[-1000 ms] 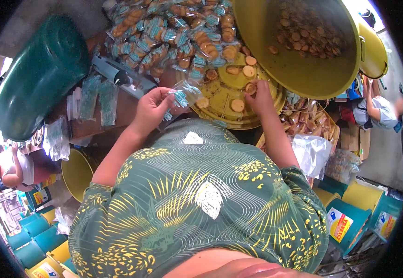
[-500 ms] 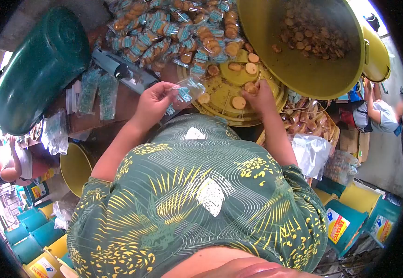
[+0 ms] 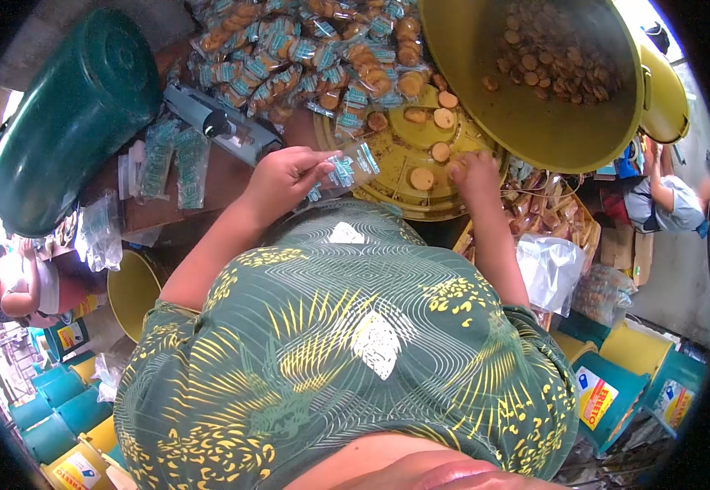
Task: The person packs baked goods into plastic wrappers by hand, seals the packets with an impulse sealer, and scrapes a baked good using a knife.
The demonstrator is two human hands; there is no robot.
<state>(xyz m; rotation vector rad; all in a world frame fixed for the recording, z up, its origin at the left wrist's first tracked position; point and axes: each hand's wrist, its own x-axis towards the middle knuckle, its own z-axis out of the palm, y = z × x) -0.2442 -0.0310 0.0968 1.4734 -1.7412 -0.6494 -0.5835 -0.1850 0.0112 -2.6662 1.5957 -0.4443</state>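
Observation:
My left hand (image 3: 291, 178) pinches a small clear plastic bag (image 3: 353, 167) with teal print by its near-left side, above the left part of a round yellow lid (image 3: 371, 189). Over the lid's right part, my right hand (image 3: 477, 175) is closed on a round biscuit (image 3: 454, 171), whose edge shows at the fingertips. Several loose biscuits lie on the lid, among them a pale round one (image 3: 422, 179) and another (image 3: 440, 152) close to my right fingers. Behind the lid is a heap of filled biscuit packets (image 3: 289, 61).
A tilted yellow tub (image 3: 485, 122) with many biscuits stands at the back right. On the left are a green bucket (image 3: 69, 131), a grey sealer-like device (image 3: 232, 131) and printed bags (image 3: 191, 167). A crate of packets (image 3: 592, 237) sits right. People work on both sides.
My right hand has shifted slightly right, leaving one biscuit uncovered on the lid. In my left hand the bag has swung right, its print now spread out more flatly.

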